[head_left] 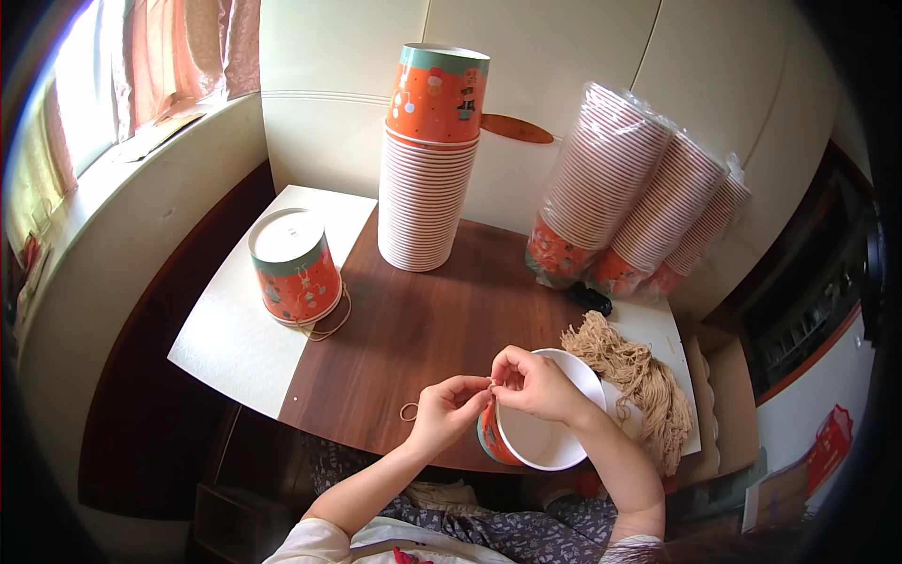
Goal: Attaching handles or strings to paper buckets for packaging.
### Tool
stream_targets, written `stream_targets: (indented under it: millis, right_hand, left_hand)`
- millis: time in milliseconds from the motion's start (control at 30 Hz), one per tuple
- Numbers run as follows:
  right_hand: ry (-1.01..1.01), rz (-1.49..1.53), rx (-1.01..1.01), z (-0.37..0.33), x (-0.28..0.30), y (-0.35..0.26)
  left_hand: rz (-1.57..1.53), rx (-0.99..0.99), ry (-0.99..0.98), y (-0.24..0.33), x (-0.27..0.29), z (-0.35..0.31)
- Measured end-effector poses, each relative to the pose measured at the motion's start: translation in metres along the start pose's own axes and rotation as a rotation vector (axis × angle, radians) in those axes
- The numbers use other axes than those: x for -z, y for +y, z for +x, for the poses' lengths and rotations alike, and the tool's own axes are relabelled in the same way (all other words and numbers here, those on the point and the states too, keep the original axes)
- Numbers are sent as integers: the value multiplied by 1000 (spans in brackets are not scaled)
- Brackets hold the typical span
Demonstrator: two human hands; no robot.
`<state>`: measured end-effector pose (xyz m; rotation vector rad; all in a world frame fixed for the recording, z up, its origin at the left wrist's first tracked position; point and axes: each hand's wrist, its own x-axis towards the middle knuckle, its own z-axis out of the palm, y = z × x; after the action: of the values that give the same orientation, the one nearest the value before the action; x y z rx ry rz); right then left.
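An orange and green paper bucket (572, 373) with a white inside lies tilted at the table's near edge, its mouth toward me. My left hand (445, 410) and my right hand (534, 385) meet at the left side of its rim, each closed in a pinch. Between the fingertips is what looks like thin tan string, mostly hidden by the fingers. A small loop of string (408, 412) shows just left of my left hand. Beside my right forearm lies a loose bundle of tan strings (644, 381).
On the brown and white table (413, 329), a tall bucket stack (425, 197) stands at the back. An upside-down bucket (296, 273) with a string loop sits left. Plastic-wrapped bucket stacks (615, 188) lean at the back right, near a small black object (592, 300). An open cardboard box (728, 395) stands right.
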<state>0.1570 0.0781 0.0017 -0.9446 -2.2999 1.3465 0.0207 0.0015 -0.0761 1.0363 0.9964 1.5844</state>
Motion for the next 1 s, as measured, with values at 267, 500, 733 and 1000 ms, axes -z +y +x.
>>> stream_targets:
  millis: [267,500,733,1000]
  right_hand:
    - [60,-106,32,-3,-2,-6]
    - [102,-192,81,-6,-3,-11]
    - [167,-302,242,-8,-5,-8]
    - [273,-451,286,-15,-12,-8]
  left_hand:
    - [-150,114,27,-2,1,0]
    - [-227,10,48,-11,-1,-1]
    - [-565,83,-11,-12,1,1]
    - [-572,110,49,-11,-2,0]
